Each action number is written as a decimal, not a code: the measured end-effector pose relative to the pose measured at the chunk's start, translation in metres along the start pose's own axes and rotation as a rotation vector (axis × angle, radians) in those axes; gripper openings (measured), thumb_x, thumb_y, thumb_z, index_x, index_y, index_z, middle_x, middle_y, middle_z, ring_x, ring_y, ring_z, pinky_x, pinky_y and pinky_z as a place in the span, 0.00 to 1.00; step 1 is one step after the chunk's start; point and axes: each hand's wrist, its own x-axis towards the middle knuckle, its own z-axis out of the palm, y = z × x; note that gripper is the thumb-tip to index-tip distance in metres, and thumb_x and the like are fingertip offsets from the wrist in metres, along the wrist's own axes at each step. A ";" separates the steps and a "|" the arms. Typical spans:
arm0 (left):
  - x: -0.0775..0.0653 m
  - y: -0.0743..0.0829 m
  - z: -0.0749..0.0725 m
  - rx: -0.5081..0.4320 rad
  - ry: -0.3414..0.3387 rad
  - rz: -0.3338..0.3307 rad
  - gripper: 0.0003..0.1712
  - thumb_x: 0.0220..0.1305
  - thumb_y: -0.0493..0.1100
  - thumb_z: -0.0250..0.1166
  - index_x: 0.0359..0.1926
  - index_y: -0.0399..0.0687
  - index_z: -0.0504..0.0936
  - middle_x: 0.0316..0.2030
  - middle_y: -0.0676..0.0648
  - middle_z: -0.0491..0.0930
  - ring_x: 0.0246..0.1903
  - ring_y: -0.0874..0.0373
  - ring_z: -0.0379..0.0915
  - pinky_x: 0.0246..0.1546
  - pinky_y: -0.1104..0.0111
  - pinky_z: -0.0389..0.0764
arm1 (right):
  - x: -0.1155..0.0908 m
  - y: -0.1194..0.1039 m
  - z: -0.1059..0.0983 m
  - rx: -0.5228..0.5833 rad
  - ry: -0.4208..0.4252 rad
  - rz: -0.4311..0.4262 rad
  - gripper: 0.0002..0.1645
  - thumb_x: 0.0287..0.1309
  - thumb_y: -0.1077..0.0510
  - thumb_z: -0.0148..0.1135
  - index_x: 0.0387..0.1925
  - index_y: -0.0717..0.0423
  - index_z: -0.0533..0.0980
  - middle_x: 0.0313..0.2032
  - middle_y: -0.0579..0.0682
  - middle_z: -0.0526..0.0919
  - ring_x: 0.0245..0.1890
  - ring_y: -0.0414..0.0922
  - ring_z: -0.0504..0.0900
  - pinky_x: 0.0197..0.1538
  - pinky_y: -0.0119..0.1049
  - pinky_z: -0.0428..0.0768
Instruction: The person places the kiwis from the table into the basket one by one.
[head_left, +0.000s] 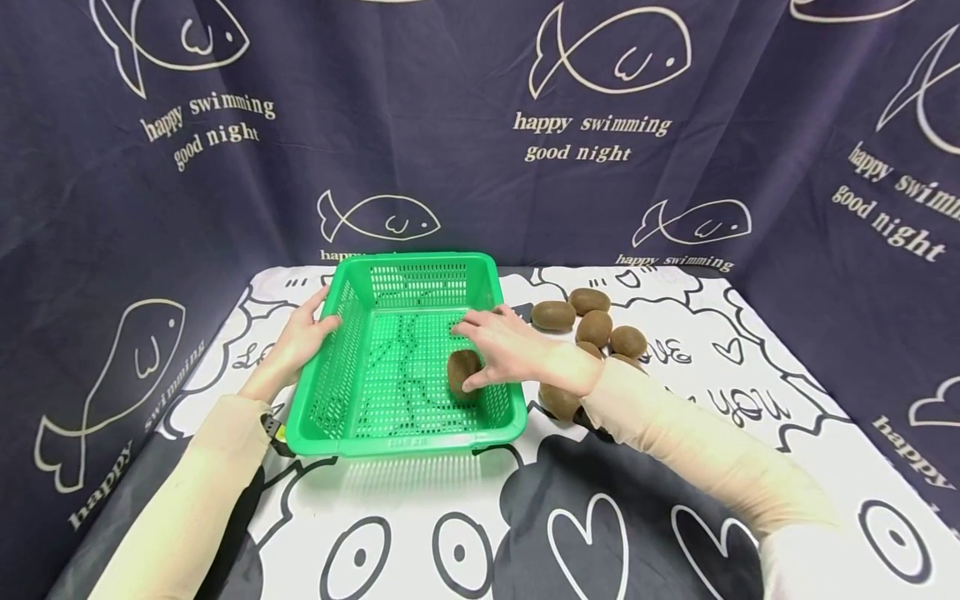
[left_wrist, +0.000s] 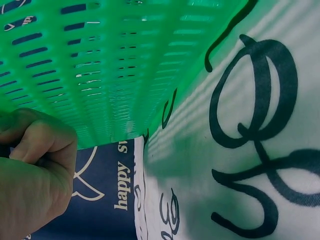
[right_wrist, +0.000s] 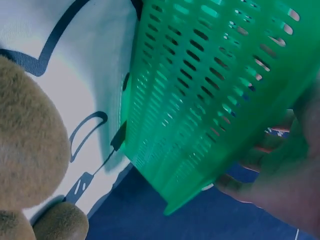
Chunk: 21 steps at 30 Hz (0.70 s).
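Note:
A green plastic basket [head_left: 408, 444] with slotted walls stands on the table. My left hand [head_left: 303, 333] grips its left rim, the thumb over the inside and the fingers outside; in the left wrist view this hand [left_wrist: 37, 170] is curled beside the slotted wall. My right hand [head_left: 506, 346] reaches over the right rim into the basket. Under it is one brown kiwi [head_left: 459, 371], near the basket's right wall. The right thumb overlaps the kiwi, while the other fingers are spread and stand apart from it.
Several kiwis [head_left: 595, 328] lie in a group on the table to the right of the basket, some partly behind the right forearm. The cloth [head_left: 420, 525] is white with black drawings. A dark blue curtain [head_left: 450, 125] with fish hangs behind and at both sides.

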 end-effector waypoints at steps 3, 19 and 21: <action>0.000 0.000 0.000 -0.002 0.004 -0.001 0.41 0.69 0.38 0.49 0.77 0.54 0.42 0.60 0.26 0.67 0.27 0.66 0.77 0.31 0.70 0.86 | -0.006 0.007 -0.006 0.036 0.079 0.007 0.41 0.44 0.37 0.72 0.55 0.56 0.76 0.48 0.51 0.80 0.49 0.47 0.78 0.51 0.48 0.77; 0.002 -0.002 -0.001 -0.013 0.001 -0.009 0.41 0.69 0.38 0.49 0.77 0.54 0.41 0.60 0.26 0.67 0.27 0.66 0.78 0.31 0.70 0.86 | -0.079 0.050 0.005 0.201 0.093 0.124 0.26 0.59 0.53 0.63 0.56 0.64 0.75 0.50 0.58 0.81 0.51 0.51 0.80 0.55 0.48 0.80; 0.001 -0.001 -0.001 -0.019 -0.004 -0.015 0.41 0.69 0.38 0.49 0.77 0.54 0.41 0.61 0.26 0.66 0.27 0.66 0.78 0.31 0.70 0.86 | -0.085 0.050 0.011 0.182 0.021 0.104 0.30 0.53 0.52 0.68 0.55 0.64 0.76 0.51 0.58 0.80 0.52 0.52 0.79 0.56 0.48 0.80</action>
